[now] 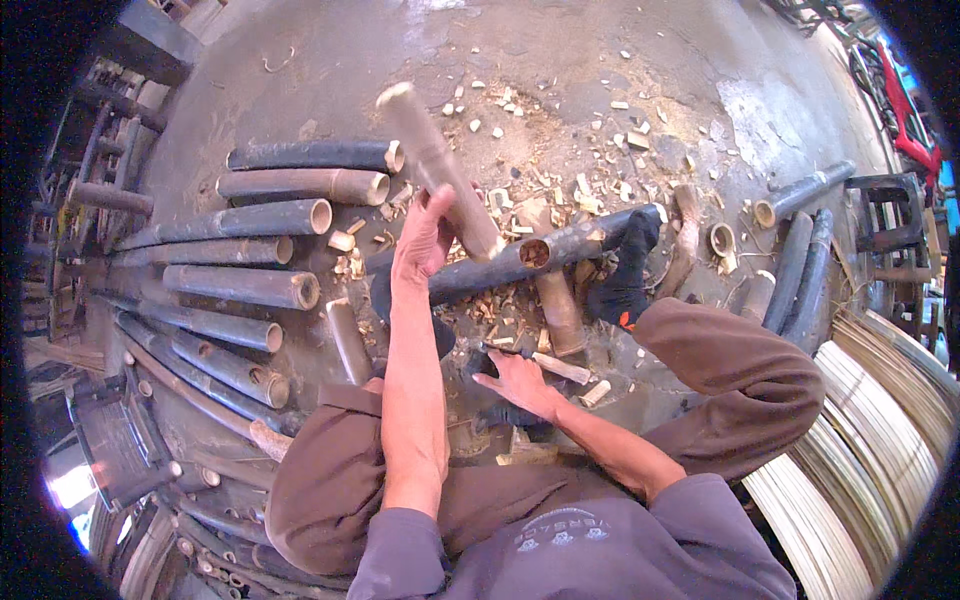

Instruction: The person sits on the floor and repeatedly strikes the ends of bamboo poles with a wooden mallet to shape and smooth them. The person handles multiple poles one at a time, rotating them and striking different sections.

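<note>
My left hand (430, 235) is wrapped round the lower part of a short, thick brown bamboo piece (432, 150), slanting up and away, with pale ends. It is held above a long dark bamboo pole (480, 272) lying crosswise, which has an opening cut in its side. My right hand (525, 385) is low between my legs, over a dark block-like form, its thumb and a finger stretched out and apart. Just beside it are a narrow dark strip (507, 349) and a pale wooden handle (561, 368); whether these are one tool I cannot tell.
Several cut bamboo poles (240, 285) lie at the left. Wood chips (590, 190) litter the floor ahead. More dark poles (800, 255) and a dark stool (888, 215) are at the right. Bundled pale strips (850, 460) lie beside my right knee, and my dark-shod foot (625, 270) is near the crosswise pole.
</note>
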`<state>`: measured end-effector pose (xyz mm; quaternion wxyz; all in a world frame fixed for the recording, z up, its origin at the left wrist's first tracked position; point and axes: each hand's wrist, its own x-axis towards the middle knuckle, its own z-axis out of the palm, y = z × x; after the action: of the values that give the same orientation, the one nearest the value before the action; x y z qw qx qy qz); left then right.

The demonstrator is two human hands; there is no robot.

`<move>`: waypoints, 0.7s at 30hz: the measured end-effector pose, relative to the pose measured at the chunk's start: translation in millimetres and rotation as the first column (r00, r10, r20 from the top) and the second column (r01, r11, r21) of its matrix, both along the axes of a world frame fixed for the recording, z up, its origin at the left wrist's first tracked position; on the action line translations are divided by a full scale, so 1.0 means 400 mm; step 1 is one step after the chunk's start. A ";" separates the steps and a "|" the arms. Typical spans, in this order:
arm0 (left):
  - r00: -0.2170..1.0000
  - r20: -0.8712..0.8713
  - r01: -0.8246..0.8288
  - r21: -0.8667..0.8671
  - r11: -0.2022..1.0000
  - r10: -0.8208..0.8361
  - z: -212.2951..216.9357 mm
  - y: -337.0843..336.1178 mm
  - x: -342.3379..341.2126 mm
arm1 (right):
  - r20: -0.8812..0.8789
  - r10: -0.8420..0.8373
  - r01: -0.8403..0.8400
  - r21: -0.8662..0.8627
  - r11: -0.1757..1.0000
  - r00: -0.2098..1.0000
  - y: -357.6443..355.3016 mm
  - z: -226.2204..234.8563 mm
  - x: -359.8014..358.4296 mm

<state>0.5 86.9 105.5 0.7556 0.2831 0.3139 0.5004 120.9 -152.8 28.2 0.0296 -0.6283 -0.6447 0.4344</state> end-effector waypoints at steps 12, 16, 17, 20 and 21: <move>0.842 -0.224 -0.496 0.036 0.867 0.491 0.067 0.031 0.117 | 0.146 -0.911 0.713 0.580 0.394 0.386 0.266 -0.003 0.795; 0.856 -0.302 -0.397 0.135 0.908 0.419 0.093 0.005 0.127 | 0.256 -0.888 0.864 0.242 0.442 0.383 0.216 -0.160 0.853; 0.859 -0.369 -0.316 0.161 0.935 0.354 0.102 -0.016 0.096 | 0.227 -0.882 0.882 0.140 0.449 0.413 0.225 -0.127 0.802; 0.903 -0.299 -0.270 0.161 0.949 0.308 0.063 -0.047 0.063 | 0.174 -0.938 0.933 0.152 0.327 0.301 0.240 -0.123 0.797; 0.915 -0.262 -0.274 0.153 0.950 0.306 0.054 -0.060 0.060 | 0.166 -0.954 0.955 0.125 0.270 0.248 0.248 -0.118 0.805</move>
<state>24.4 63.1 126.9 0.6033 0.3440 0.4281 0.5783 442.8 -53.5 -18.8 0.2182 -0.9312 -0.1325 0.2601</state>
